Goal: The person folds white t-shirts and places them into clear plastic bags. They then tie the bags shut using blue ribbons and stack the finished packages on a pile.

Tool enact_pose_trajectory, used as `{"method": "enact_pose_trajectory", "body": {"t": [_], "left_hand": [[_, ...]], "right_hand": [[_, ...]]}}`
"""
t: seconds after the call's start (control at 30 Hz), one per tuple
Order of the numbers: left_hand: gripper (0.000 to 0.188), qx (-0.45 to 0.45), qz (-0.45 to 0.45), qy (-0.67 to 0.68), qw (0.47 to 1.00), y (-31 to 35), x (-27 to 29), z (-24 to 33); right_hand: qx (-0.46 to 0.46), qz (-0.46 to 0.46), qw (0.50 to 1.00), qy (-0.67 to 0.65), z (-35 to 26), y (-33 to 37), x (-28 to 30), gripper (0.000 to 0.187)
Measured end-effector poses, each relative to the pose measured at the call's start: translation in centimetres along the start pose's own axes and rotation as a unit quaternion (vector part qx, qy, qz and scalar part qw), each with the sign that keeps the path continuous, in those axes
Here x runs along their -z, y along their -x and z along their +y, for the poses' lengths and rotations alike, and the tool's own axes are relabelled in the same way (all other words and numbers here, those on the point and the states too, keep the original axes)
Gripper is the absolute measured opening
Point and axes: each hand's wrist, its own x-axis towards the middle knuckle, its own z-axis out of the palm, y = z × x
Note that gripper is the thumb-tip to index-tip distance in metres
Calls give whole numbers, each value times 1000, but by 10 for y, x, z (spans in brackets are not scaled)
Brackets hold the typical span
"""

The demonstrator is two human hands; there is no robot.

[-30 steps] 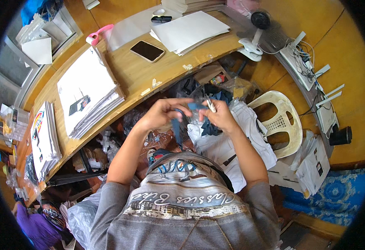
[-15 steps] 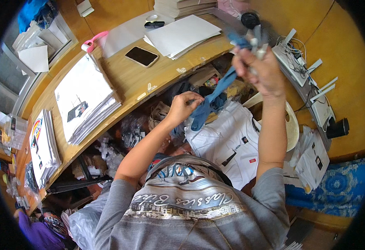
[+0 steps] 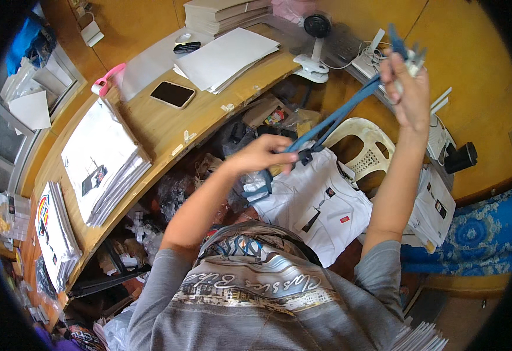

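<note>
A long blue strap (image 3: 349, 107), like a lanyard with a small black buckle (image 3: 306, 157), is stretched slanting between my hands. Its lower end, beside the buckle, is pinched by my left hand (image 3: 263, 154); a loop of strap hangs below these fingers. Raised at the upper right, my right hand (image 3: 408, 93) is closed round the strap's other end together with small whitish and metallic pieces (image 3: 414, 63), too blurred to name. Below the strap, a white T-shirt (image 3: 326, 205) with small printed patches lies in front of my body.
On the wooden desk (image 3: 133, 111) lie a phone (image 3: 173, 94), white paper sheets (image 3: 229, 58) and piled packed shirts (image 3: 101, 164). A small clip-on fan (image 3: 315, 44) stands at its far end. A cream plastic chair (image 3: 364, 140) is at right. Plastic bags (image 3: 171, 193) crowd under the desk.
My right hand has moved up and right, drawing the strap out longer and straighter. My left hand has shifted slightly lower, beside the buckle. The whole view has shifted, showing more of the chair and fan.
</note>
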Motion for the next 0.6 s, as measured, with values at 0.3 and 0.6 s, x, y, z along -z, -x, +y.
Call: {"method": "enact_pose_trajectory", "body": {"t": [0.3, 0.6], "left_hand": [[16, 68, 111, 46, 990, 104, 71, 11], [14, 166, 161, -173, 957, 106, 75, -9]], "right_hand": [[-31, 102, 992, -65, 33, -3, 107, 13], [109, 256, 947, -159, 4, -15, 212, 10]]}}
